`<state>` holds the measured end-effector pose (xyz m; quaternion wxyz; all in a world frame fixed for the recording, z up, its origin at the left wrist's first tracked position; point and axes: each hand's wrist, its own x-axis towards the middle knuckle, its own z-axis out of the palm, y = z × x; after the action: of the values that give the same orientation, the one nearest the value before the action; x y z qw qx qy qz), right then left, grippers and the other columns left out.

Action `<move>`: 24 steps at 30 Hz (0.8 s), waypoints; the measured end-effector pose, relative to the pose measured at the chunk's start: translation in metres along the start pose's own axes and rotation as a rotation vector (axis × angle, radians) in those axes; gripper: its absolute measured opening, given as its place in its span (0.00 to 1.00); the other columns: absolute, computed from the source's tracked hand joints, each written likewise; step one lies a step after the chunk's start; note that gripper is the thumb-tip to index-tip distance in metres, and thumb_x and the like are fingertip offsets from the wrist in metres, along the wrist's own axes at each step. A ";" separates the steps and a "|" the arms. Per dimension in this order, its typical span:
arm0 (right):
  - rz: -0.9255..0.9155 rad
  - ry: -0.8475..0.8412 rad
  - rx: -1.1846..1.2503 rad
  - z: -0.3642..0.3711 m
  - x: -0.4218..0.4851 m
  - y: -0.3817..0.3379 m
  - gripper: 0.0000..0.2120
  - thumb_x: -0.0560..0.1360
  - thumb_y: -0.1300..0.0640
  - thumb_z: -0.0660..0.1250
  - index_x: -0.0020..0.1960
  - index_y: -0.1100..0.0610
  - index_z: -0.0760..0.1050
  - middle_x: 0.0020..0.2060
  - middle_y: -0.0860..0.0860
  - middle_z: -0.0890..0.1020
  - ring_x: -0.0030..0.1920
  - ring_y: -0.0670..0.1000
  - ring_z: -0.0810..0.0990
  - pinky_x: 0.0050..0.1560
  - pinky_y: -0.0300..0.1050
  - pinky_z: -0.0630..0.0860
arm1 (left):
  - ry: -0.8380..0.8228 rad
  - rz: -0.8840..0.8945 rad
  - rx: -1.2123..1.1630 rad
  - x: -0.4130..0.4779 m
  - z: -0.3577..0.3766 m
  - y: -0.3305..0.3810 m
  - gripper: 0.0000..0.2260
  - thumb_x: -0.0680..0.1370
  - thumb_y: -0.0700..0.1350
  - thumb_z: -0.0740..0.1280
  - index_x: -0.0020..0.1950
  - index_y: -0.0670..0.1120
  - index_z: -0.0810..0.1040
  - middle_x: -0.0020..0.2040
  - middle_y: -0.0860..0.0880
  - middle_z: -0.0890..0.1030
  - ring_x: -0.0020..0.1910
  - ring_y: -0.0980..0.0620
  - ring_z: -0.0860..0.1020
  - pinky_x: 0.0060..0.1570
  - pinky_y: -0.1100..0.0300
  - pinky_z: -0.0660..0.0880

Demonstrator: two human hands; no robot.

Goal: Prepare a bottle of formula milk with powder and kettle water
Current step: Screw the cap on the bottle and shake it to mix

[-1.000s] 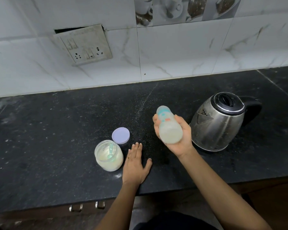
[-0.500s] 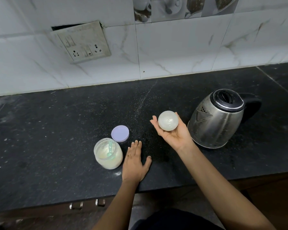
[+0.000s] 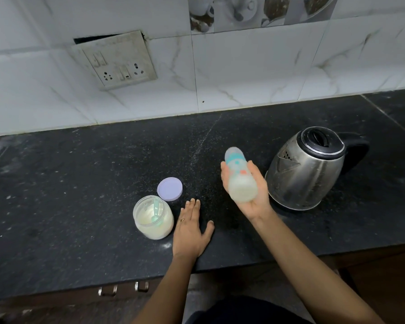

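Right hand [image 3: 248, 192] grips bottle [image 3: 240, 180], cap end pointing away, tilted.

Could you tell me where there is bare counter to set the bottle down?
Bare counter stretches left of the powder jar, and between the lid and the wall. It is crowded where jar, lid and left hand sit close together.

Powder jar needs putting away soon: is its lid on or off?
Off. The powder jar stands open with a green scoop inside; the purple lid lies flat on the counter behind it.
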<state>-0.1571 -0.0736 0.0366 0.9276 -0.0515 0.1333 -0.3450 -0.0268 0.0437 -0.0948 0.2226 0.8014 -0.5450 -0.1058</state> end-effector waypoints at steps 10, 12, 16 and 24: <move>-0.049 -0.049 0.070 -0.016 0.004 -0.002 0.36 0.61 0.63 0.79 0.64 0.65 0.68 0.53 0.62 0.77 0.48 0.58 0.80 0.50 0.55 0.80 | 0.002 -0.002 -0.016 -0.001 -0.001 0.001 0.32 0.78 0.58 0.58 0.78 0.46 0.56 0.78 0.49 0.57 0.78 0.54 0.51 0.74 0.62 0.41; 0.036 -0.081 -0.008 -0.018 0.003 0.000 0.31 0.67 0.60 0.73 0.66 0.65 0.65 0.54 0.61 0.75 0.46 0.55 0.79 0.47 0.49 0.79 | 0.009 0.002 -0.022 0.000 -0.001 0.001 0.31 0.78 0.57 0.59 0.78 0.47 0.56 0.78 0.49 0.56 0.78 0.54 0.50 0.74 0.62 0.40; 0.022 -0.013 0.122 -0.015 0.006 -0.002 0.38 0.63 0.65 0.76 0.68 0.62 0.63 0.54 0.62 0.75 0.48 0.58 0.79 0.47 0.53 0.80 | 0.005 0.000 -0.013 0.000 0.000 0.001 0.31 0.79 0.57 0.59 0.78 0.47 0.55 0.79 0.49 0.55 0.78 0.54 0.50 0.73 0.63 0.39; 0.093 -0.018 0.038 -0.016 0.007 -0.004 0.31 0.66 0.56 0.74 0.64 0.62 0.66 0.49 0.57 0.76 0.40 0.53 0.79 0.38 0.47 0.80 | 0.004 -0.001 -0.018 0.000 -0.001 0.002 0.31 0.79 0.57 0.59 0.78 0.47 0.55 0.78 0.49 0.56 0.78 0.54 0.50 0.73 0.63 0.39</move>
<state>-0.1592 -0.0814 0.0202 0.9447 -0.0310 0.1205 -0.3033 -0.0282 0.0438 -0.0931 0.2308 0.7999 -0.5430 -0.1095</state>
